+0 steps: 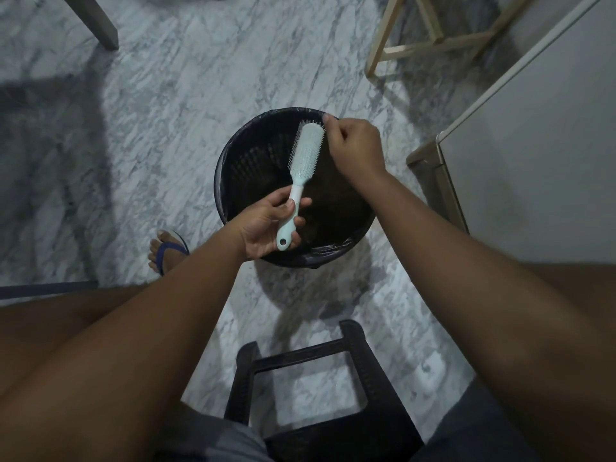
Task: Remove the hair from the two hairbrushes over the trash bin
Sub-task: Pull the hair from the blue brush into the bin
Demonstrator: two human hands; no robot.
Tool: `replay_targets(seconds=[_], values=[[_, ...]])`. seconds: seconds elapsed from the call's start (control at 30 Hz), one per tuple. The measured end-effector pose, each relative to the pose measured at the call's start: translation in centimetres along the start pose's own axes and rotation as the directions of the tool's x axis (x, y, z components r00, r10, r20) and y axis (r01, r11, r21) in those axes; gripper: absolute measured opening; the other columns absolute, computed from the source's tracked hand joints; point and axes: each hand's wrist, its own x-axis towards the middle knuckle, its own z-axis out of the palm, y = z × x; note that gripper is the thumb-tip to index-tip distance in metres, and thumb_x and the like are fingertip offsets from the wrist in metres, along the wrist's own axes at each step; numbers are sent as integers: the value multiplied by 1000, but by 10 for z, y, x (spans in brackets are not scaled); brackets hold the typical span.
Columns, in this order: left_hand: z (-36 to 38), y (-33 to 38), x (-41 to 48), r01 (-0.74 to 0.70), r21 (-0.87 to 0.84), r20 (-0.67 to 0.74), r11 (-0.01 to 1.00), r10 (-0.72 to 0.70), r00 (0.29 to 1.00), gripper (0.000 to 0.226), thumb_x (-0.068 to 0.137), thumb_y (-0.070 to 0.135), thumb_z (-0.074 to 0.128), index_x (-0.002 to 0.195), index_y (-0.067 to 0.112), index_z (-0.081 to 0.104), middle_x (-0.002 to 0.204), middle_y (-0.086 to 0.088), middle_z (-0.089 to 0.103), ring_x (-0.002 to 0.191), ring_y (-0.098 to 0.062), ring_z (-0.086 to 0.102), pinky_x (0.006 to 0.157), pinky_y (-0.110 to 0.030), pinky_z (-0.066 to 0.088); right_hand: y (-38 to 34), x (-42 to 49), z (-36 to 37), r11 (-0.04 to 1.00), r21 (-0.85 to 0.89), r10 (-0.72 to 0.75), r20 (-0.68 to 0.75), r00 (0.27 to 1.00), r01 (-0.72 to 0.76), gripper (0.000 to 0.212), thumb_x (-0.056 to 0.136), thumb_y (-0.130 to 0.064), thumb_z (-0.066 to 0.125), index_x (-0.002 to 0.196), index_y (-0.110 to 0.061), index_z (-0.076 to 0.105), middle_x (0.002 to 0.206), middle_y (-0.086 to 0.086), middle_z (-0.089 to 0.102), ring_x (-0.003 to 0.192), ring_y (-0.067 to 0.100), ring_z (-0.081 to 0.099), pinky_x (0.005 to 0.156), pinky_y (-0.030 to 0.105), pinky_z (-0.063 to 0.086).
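A pale mint hairbrush is held over the black trash bin, which is lined with a dark bag. My left hand grips the brush's handle from below, with the bristle head pointing away from me. My right hand sits at the head's far right edge with its fingers pinched together at the bristles. Whether hair is between those fingers is too small to tell. Only one hairbrush is in view.
The floor is grey-white marble. A dark plastic stool stands between my knees. A white cabinet rises at the right, wooden legs at the back right, a table leg at the back left. My sandalled foot rests left of the bin.
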Motion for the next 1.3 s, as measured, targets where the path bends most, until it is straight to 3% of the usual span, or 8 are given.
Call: replay_targets(seconds=[0.2,0.43,0.5,0.6,0.73,0.9,1.13,1.3], values=[[-7,-2,-3,-28,-16,-87,999,26,996,37,102,9,46,138,16,50,115,-3,62,71,-12,56,56,-28,49,-11,-2,-14,968,245,-4,-214,977,58,56,102,-30,51,54,-2,44,50,7,38,47,12,35,48,30,25],[-6,-1,-5,-36,-26,-78,999,34,996,35,102,9,46,136,17,51,116,-3,61,72,-12,56,57,-28,49,36,-20,6,985,-91,160,211,964,-143,50,99,-37,53,66,-1,61,61,13,60,62,28,60,64,36,48],[-5,-1,-5,-34,-23,-78,999,32,996,36,102,9,46,137,17,51,117,-3,61,72,-12,56,58,-28,49,41,-26,10,954,-240,258,356,898,-179,20,93,-32,62,91,-14,71,90,8,69,90,26,67,85,33,53],[-5,-2,-5,-21,-15,-71,1000,20,997,37,102,9,46,137,17,51,118,-3,62,73,-13,56,58,-29,50,28,-28,10,958,-196,271,359,893,-212,40,95,-29,61,132,-16,60,133,11,62,123,26,58,105,31,43],[-6,-2,-4,16,-32,-54,999,-17,998,41,100,9,47,140,20,49,118,-4,63,74,-14,57,60,-30,51,-1,-18,6,971,121,185,174,967,-207,44,95,-39,61,135,-20,60,119,0,69,109,11,63,92,18,42],[-3,-4,-5,41,-9,2,999,-41,999,42,100,8,48,139,22,50,128,-3,67,83,-16,63,64,-32,54,-14,-11,8,970,131,181,176,968,-205,37,90,-34,70,123,-17,70,112,2,74,102,9,68,88,16,46],[-1,-11,-5,40,-7,7,999,-40,999,40,100,5,47,137,20,52,136,-3,63,96,-21,68,66,-34,55,-6,0,9,988,-20,152,68,986,-151,14,92,-26,66,90,-18,77,89,-3,76,85,12,70,79,26,54],[-4,-16,-2,0,-140,4,990,1,1000,43,101,8,45,143,18,47,133,-3,64,90,-18,69,64,-33,55,-2,2,6,960,239,165,-57,985,-147,19,95,-22,59,79,-19,68,74,-8,70,73,14,69,70,44,61]])
